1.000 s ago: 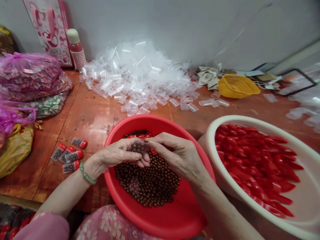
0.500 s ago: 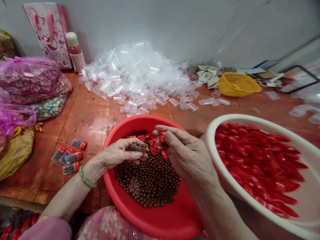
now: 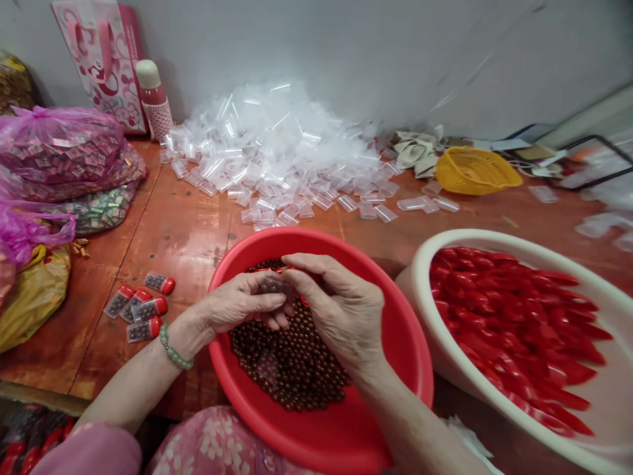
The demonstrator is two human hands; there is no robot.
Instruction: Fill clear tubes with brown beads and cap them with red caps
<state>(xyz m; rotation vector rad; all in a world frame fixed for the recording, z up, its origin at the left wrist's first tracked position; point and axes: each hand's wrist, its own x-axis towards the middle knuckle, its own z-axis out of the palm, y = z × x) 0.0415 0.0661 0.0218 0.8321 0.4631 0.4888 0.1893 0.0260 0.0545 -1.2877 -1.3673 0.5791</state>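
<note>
Left hand [image 3: 242, 305] and right hand [image 3: 341, 310] held together over the red basin [image 3: 277, 239], both closed. Small clear plastic tube [image 3: 271, 285] with brown beads inside sits pinched between the fingers of both hands, partly hidden by them. Left fingers curl beneath it; right fingers and thumb cover it from above. A small red piece [image 3: 303, 301] shows just under the right fingers; cannot tell whether it is held. Loose brown beads [image 3: 287, 369] lie in the basin below. Green bead bracelet [image 3: 173, 348] on left wrist. To the right, white basin [image 3: 448, 241] full of long red pieces [image 3: 514, 330]. Filled tubes with red caps [image 3: 141, 310] lie on the wooden table [image 3: 182, 231] at left; heap of clear tubes [image 3: 267, 155] beyond the red basin.
</note>
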